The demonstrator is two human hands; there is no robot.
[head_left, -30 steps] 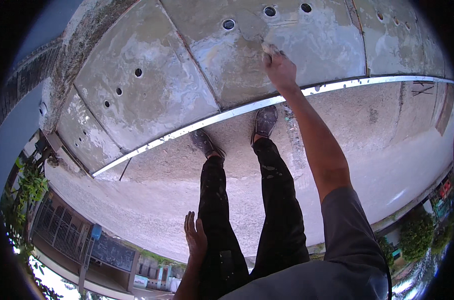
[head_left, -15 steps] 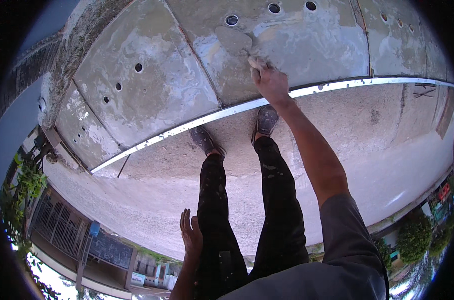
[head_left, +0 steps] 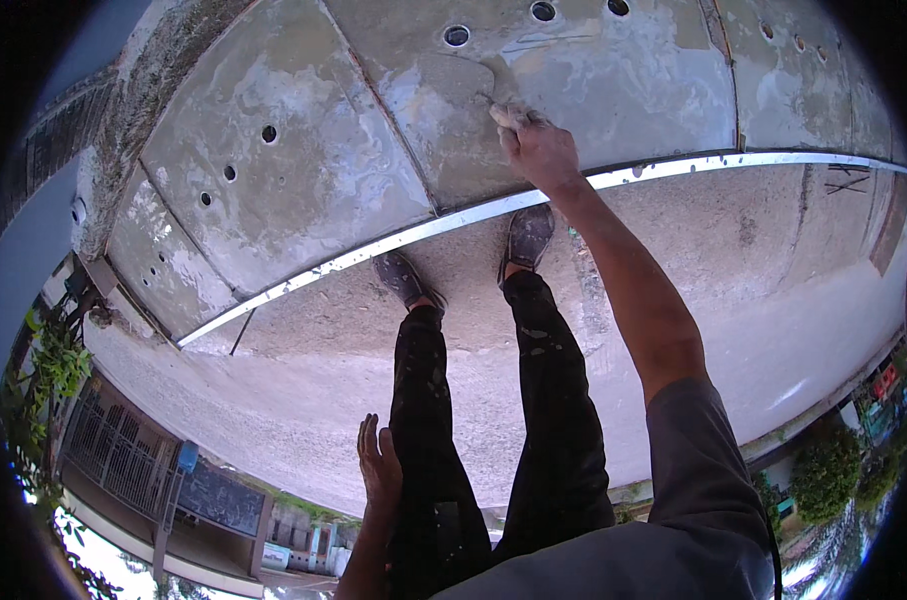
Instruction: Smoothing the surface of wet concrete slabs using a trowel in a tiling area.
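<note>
My right hand (head_left: 539,146), coated with grey cement, is closed round the handle of a trowel. The trowel's rounded grey blade (head_left: 458,78) lies against the wet cement surface (head_left: 613,95), left of the hand and below a round hole (head_left: 456,36). The handle is mostly hidden by the fingers. My left hand (head_left: 380,464) hangs beside my left leg, holding nothing, with its fingers stretched out.
A bright metal strip (head_left: 403,237) edges the smeared cement panels in front of my shoes (head_left: 528,238). Thin dividing strips (head_left: 378,100) separate the panels, which have several round holes. Rough concrete ground (head_left: 303,400) lies under me. A gate (head_left: 123,440) and plants (head_left: 58,355) show at lower left.
The trowel blade has slid slightly left and blends more into the wet surface. My right hand has turned a little with it. My left hand has hardly moved.
</note>
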